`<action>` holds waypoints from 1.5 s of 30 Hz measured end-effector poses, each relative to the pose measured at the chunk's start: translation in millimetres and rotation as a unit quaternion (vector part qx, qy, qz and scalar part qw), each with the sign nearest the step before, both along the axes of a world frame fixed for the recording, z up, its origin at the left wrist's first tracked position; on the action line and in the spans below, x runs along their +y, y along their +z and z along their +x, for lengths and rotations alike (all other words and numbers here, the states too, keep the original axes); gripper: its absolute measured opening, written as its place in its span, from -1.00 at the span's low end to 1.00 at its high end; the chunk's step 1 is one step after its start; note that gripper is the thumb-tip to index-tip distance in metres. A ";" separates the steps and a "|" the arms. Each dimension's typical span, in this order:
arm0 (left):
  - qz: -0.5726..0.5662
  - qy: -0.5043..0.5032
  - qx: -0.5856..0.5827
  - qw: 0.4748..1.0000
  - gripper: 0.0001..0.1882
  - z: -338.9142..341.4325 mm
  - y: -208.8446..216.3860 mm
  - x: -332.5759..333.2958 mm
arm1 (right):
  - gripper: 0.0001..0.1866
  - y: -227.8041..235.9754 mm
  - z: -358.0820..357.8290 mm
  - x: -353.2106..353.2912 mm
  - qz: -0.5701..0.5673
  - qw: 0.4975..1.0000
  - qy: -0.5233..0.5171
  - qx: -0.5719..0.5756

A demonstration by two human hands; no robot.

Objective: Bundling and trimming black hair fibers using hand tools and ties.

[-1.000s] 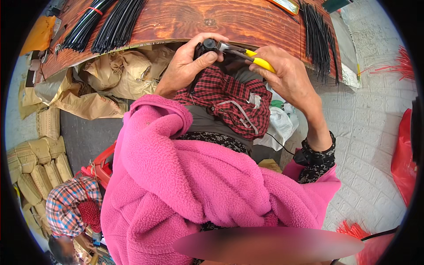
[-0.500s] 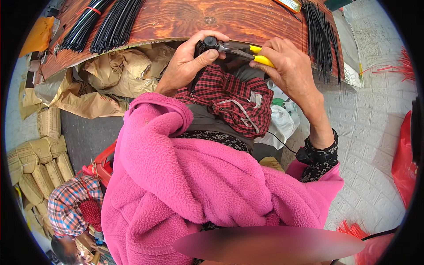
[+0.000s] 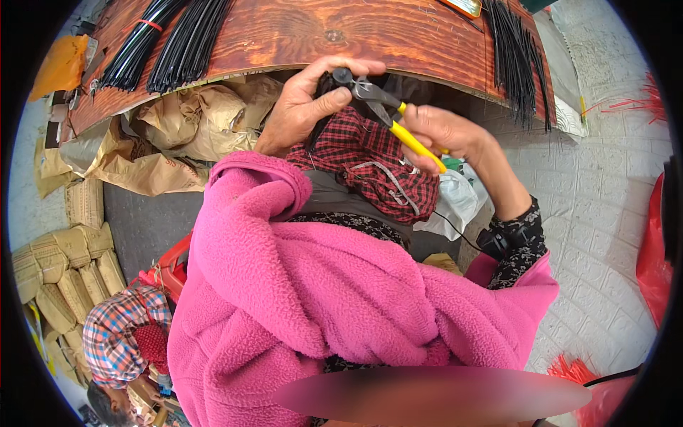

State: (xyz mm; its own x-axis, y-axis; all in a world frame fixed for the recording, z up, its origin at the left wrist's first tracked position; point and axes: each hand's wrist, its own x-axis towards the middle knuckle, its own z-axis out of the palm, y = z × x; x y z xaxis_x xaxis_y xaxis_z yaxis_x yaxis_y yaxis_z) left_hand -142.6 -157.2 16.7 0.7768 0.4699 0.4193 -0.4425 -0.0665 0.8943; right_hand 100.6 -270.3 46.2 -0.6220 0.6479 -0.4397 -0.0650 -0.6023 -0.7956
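My left hand [image 3: 302,107] is closed around a bundle of thin black strands [image 3: 343,75] with a round, flat black end facing up. Loose strands hang down below that palm, partly hidden by the fingers. In my right hand [image 3: 448,132] is a pair of pliers [image 3: 418,146] with yellow handles and a dark metal head. Its jaws meet the side of the bundle just under the round end, beside my left thumb. Whether the jaws bite into the strands cannot be made out. Both hands are raised over my lap, at the near edge of the wooden table.
The wooden table [image 3: 284,35] carries black strand bundles [image 3: 188,46] at left and more strands [image 3: 516,64] at right. Crumpled brown paper sacks [image 3: 192,117] sit under its edge. Red checked cloth [image 3: 384,171] covers my lap. Another person [image 3: 121,334] works at lower left.
My right hand has shifted down and turned the pliers, so the handles now slant toward me. The handles appear more spread. My left hand keeps the bundle, nearly in place.
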 end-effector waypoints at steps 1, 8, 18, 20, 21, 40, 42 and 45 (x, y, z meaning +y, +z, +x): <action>0.001 0.000 0.001 1.000 -0.64 -1.7 -0.8 2.9 | -0.57 1.8 -4.3 -4.5 0.054 0.997 -0.025 -0.043; -0.060 0.046 0.000 0.997 -0.64 -5.6 -7.7 13.1 | -0.54 22.2 -37.3 -23.0 0.579 0.623 -0.290 -0.439; -0.039 0.006 0.017 0.999 -0.62 -9.2 -7.8 6.4 | -0.67 12.8 -32.7 -38.6 0.206 0.930 -0.239 -0.186; -0.049 0.014 0.004 0.999 -0.62 -7.9 -9.6 8.1 | -0.68 17.6 -41.6 -37.8 0.329 0.842 -0.300 -0.305; -0.048 0.013 0.004 0.999 -0.62 -7.4 -7.8 7.9 | -0.67 18.7 -40.4 -35.7 0.456 0.758 -0.292 -0.363; -0.081 0.021 -0.027 0.996 -0.62 -9.0 -9.5 6.1 | -0.55 -11.5 -56.6 -27.0 0.403 0.763 -0.204 -0.462; -0.096 0.021 -0.037 0.994 -0.62 -10.6 -9.4 6.1 | -0.47 -26.9 -69.7 -22.6 0.451 0.732 -0.290 -0.420; -0.123 0.021 -0.058 0.991 -0.62 -12.9 -9.2 7.5 | -0.41 -37.3 -77.1 -19.9 0.482 0.702 -0.339 -0.400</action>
